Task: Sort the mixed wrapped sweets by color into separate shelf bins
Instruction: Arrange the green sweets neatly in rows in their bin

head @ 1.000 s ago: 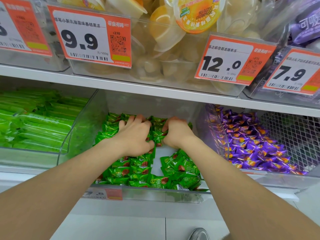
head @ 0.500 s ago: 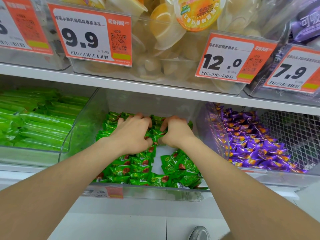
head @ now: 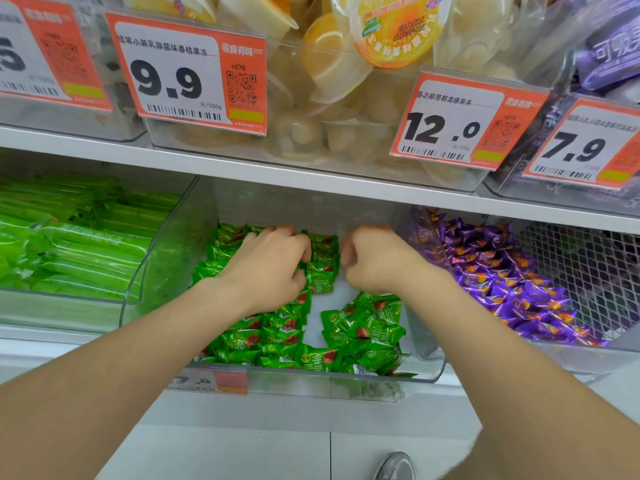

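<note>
Head view, sole camera: both forearms reach into the clear middle bin [head: 162,258] on the lower shelf. Left hand [head: 273,261] at 11 o'clock in the bin, fingers curled down into the green sweets [head: 363,327] heaped at the back, thumb closed against a wrapper; read as grasping a small cluster. Right hand [head: 375,261] at 1 o'clock, clenched knuckles-up just beside the left with a narrow gap between them. Its fingertips are tucked under, so cannot tell whether it holds a sweet or nothing. More green sweets are piled at 7 o'clock and 5 o'clock along the front lip, with a bare white strip of floor between the piles running toward 12. Purple sweets [head: 502,282] sit in the neighbouring bin at 3 o'clock, beyond the clear wall; long green packs [head: 69,244] fill the bin at 9 o'clock. No off-colour wrapper shows among the green, though the hands cover the back heap. Judgement: step in hand is raking the back heap for strays. To do it well: lift handfuls rather than push, spread them onto the bare strip so each wrapper shows, check under both palms, and hold wrappers clear of the 3 o'clock wall so none spill over to purple
</note>
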